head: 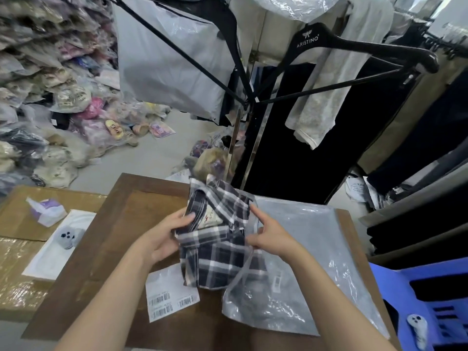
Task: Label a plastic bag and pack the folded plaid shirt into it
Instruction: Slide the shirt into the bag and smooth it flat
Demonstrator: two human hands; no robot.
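A folded plaid shirt point(217, 239), dark navy and white, lies on the brown table point(141, 214) with its right side pushed into the mouth of a clear plastic bag point(298, 282). My left hand point(164, 236) grips the shirt's left edge near the collar. At the bag's opening my right hand point(271, 236) pinches the plastic edge, holding it up over the shirt. A small white barcode label point(277, 279) is stuck on the bag. A sheet of barcode labels point(169, 292) lies on the table in front of the shirt.
Cardboard boxes point(22, 249) at left carry a tissue pack point(46, 211) and a bagged grey item point(67, 239). A blue plastic stool point(430, 300) stands at right. Black hangers point(354, 44) and hanging clothes rise behind the table. Bagged goods point(50, 97) pile up at far left.
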